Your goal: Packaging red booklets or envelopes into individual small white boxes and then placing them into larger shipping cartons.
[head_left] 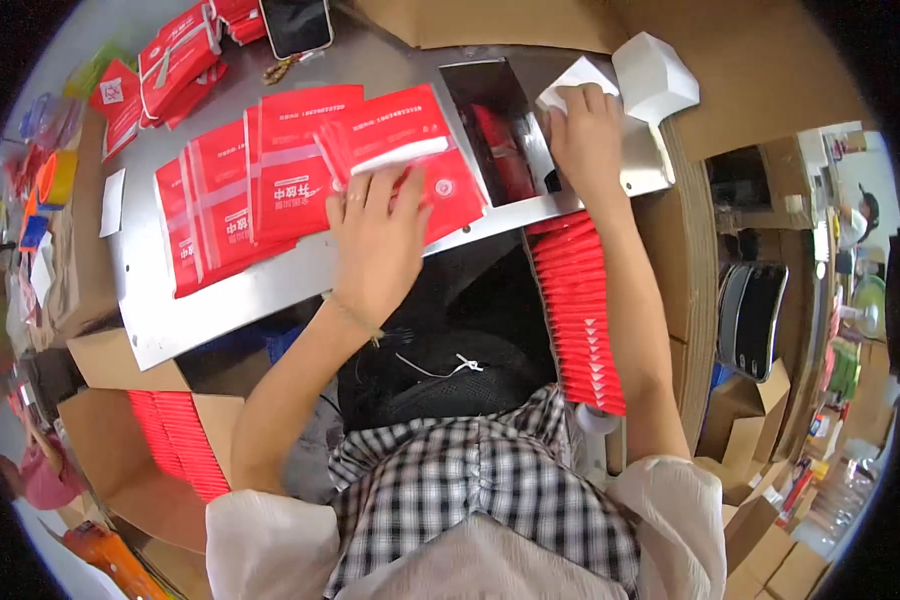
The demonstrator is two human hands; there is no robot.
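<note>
Several flat red printed packets (310, 160) lie overlapping in a row on the metal tabletop (160, 310). My left hand (378, 225) rests on the right-most packet (445, 195), its fingers apart and slightly bent. A white strip (400, 155) shows just beyond those fingertips, blurred by motion. To the right of a dark rectangular slot (490, 95), my right hand (588, 140) has its fingers curled over a white card (577, 75). Its fingertips press on the card's near edge; what lies under the palm is hidden. Inside the slot another red packet (505, 150) shows.
A long stack of red packets (575, 310) hangs below the table edge beside my right forearm. An open carton (120, 440) of packets stands at lower left. Bundled red packets (175, 55) and a phone (297, 25) lie at the back. A white folded box (655, 78) sits at right.
</note>
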